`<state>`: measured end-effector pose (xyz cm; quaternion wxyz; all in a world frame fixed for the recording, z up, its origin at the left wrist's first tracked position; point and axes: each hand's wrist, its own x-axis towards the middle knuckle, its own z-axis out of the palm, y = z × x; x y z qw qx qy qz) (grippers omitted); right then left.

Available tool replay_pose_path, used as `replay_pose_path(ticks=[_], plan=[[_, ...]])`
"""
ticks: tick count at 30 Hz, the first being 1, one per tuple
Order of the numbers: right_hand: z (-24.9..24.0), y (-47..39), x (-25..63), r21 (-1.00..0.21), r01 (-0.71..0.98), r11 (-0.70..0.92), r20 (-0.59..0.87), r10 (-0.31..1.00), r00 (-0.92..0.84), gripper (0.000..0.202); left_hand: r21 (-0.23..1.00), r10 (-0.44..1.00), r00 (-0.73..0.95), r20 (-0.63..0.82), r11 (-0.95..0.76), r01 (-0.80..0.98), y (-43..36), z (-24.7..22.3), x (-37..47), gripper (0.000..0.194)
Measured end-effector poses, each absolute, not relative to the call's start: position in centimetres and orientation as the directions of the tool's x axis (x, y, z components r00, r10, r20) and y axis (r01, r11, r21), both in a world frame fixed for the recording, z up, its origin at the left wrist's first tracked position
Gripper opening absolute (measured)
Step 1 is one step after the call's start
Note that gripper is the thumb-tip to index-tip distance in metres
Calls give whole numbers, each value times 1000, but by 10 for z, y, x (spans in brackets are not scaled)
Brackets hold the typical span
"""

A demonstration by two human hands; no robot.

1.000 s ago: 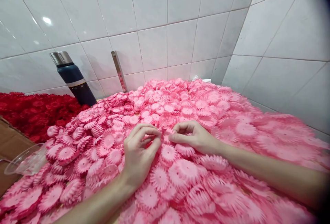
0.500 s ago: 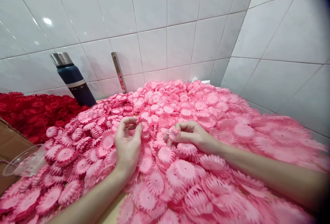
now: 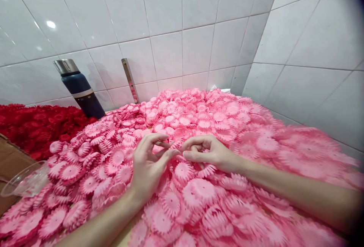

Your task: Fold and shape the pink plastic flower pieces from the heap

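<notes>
The pink flower pieces [image 3: 309, 149] blur at right; the left edge crops cardboard [image 3: 14, 156].

Matt pink discs [image 3: 199, 192], glossy wall tiles [image 3: 165, 4]
The discs look like thin cloth or paper; smooth bottle [image 3: 82, 92], shiny metal cap [image 3: 66, 66]; polished metal strip [image 3: 129, 78]; clear plastic tub [image 3: 35, 181]; matt cardboard [image 3: 15, 158].

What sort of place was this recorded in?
Probably a handicraft workspace in the corner of a room: loose pink flower-shaped pieces are heaped across the surface, a red pile of similar-looking pieces lies at the left, and white tiled walls meet behind.
</notes>
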<state>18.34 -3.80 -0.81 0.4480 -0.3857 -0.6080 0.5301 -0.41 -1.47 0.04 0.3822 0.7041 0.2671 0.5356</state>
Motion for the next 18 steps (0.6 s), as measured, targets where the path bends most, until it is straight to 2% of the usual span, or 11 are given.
replay_pose_path(ticks=[6,12,18], plan=[[0,-41,178,-976,33,216,202,949,-244,22,777,741,304,599,-629,0,-20,2,-3,19],[-2,-40,179,-982,33,188,173,949,-263,20,738,720,312,620,-670,79,-18,4,-2,13],[-3,-39,181,-971,55,232,209,941,-267,20,809,752,403,521,-586,48,-18,4,-1,15]])
